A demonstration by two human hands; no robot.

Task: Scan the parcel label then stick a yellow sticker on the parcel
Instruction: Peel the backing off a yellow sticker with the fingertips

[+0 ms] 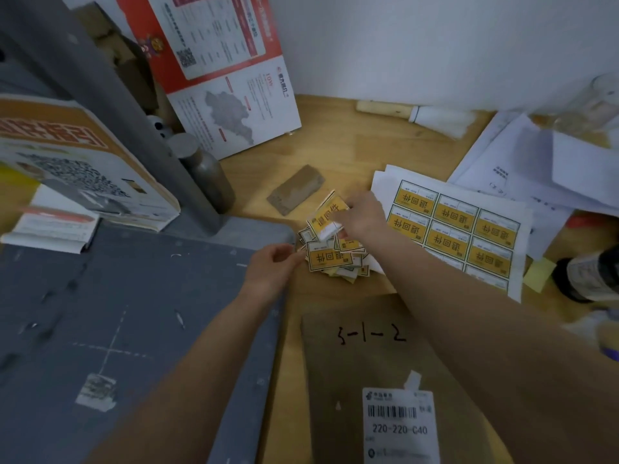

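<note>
A brown parcel (361,370) lies on the wooden desk near me, with "3-1-2" handwritten on top and a white barcode label (400,426) at its near end. Beyond it sits a loose pile of cut yellow stickers (330,259). My right hand (360,217) is above the pile, fingers pinched on one yellow sticker (326,216) lifted off it. My left hand (271,267) rests at the pile's left edge, fingertips touching a sticker there. No scanner is in view.
An uncut sheet of yellow stickers (459,229) lies right of the pile on white papers. A grey cutting mat (117,313) covers the left. A small cardboard block (296,189), a metal bottle (207,175), a leaning red poster (227,78) and a dark jar (593,276) surround the area.
</note>
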